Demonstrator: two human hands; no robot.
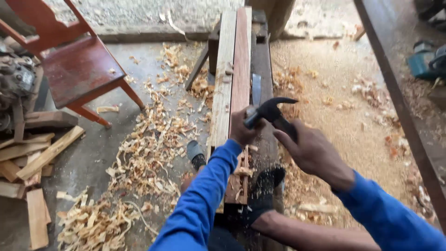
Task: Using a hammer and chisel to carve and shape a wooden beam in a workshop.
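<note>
My left hand [240, 130] is closed in a fist on a small grey-topped tool [251, 119] that stands on a reddish plank [242, 69]; its kind is hidden by my fingers. My right hand [312, 152] grips the dark handle of a black claw hammer [273, 110], whose head sits right at the top of that tool. A pale plank [223, 83] lies against the reddish one on a narrow dark bench [263, 60]. Both arms wear blue sleeves. My foot [268, 180] presses on the near end of the planks.
A flat metal blade [256, 88] lies on the bench beside the planks. Wood shavings [144, 158] cover the floor on the left, sawdust on the right. A red wooden chair [79, 65] stands at the far left, offcuts [32, 160] below it. A long dark beam [399, 93] and a teal power tool [423, 60] are at the right.
</note>
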